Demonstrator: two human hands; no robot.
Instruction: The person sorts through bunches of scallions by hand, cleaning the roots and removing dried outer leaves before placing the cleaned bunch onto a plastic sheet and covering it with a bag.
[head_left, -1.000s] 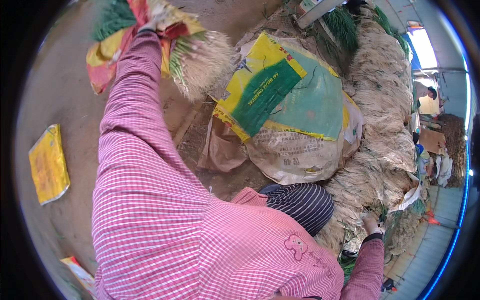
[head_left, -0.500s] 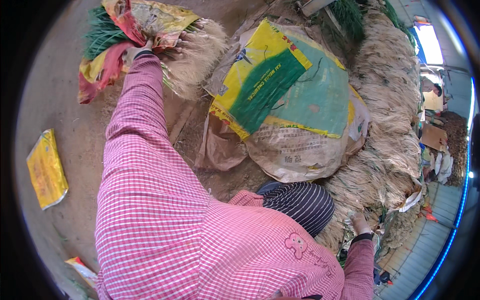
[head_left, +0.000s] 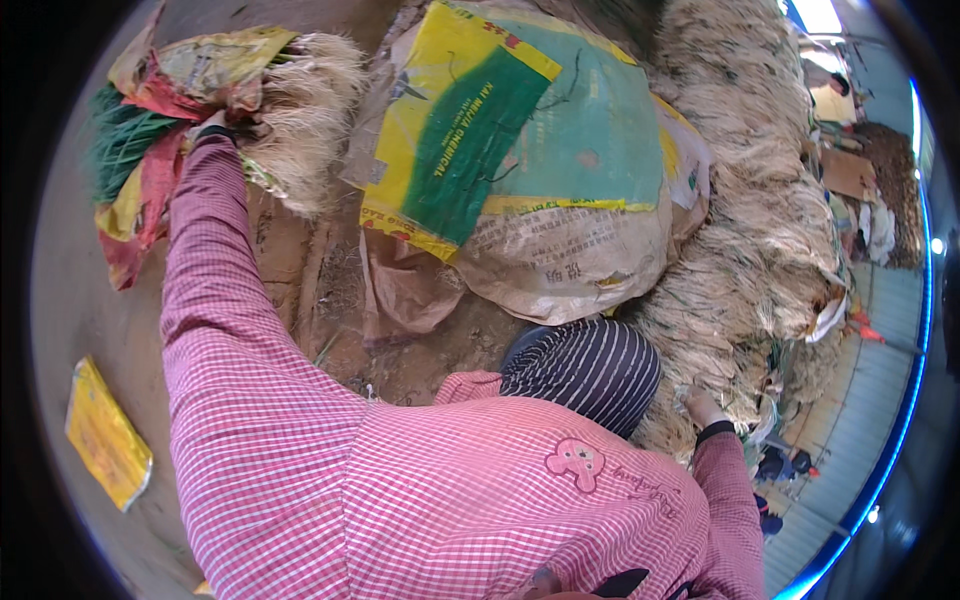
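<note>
My left hand [head_left: 213, 125] is out at ten o'clock at the end of a nearly straight arm, grasping the bundle [head_left: 303, 115] around its middle. The fingertips themselves are lost in the folds of the wrapper [head_left: 225, 68], a red and yellow sack bound about the stalks. Dark green leaves [head_left: 128, 148] poke out of it on the nine o'clock side, and pale, hairy roots fan out toward three o'clock (shaggy as an old broom, those roots).

My right hand [head_left: 704, 407] is at four o'clock, well apart from the bundle, down against the near end of the long root pile [head_left: 740, 190]. Its fingers touch the pale strands there, but I cannot tell whether they are clenched on some of them or merely resting. That pile runs from four o'clock up to one o'clock, a thick bank of the same whitish roots.

At twelve o'clock, between the bundle and the pile, lies a mound covered with sacks: a yellow and green sack [head_left: 460, 130] on top, a pale sack [head_left: 560, 260] with a teal panel beneath it. My striped knee [head_left: 590, 375] juts out just below the mound, toward four o'clock. Over at eight o'clock a flat yellow packet [head_left: 108, 435] lies on the bare ground [head_left: 270, 290], well apart from both my hands.
</note>
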